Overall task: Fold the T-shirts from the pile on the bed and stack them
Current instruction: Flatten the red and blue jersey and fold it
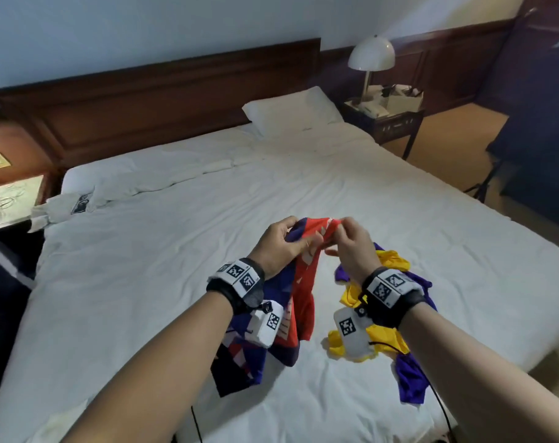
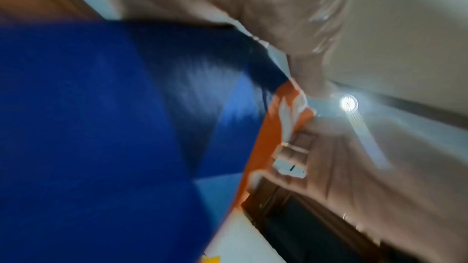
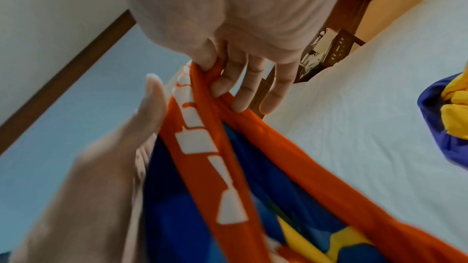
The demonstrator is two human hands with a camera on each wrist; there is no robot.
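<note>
A red, blue and white patterned T-shirt (image 1: 303,282) hangs above the white bed (image 1: 144,282), gathered at its top edge. My left hand (image 1: 283,247) grips that top edge on the left, and my right hand (image 1: 348,247) pinches the red cloth just beside it. In the right wrist view the right hand's fingers (image 3: 240,87) curl round an orange band with white blocks (image 3: 202,147). The left wrist view is blurred and filled by the blue cloth (image 2: 101,127). A crumpled yellow and purple T-shirt (image 1: 396,321) lies on the sheet under my right forearm.
A pillow (image 1: 291,110) lies at the bed's head by the wooden headboard (image 1: 144,100). A lamp (image 1: 371,55) stands on the right nightstand (image 1: 396,119). White cloth (image 1: 67,206) is bunched at the bed's left edge, beside a side table (image 1: 10,199).
</note>
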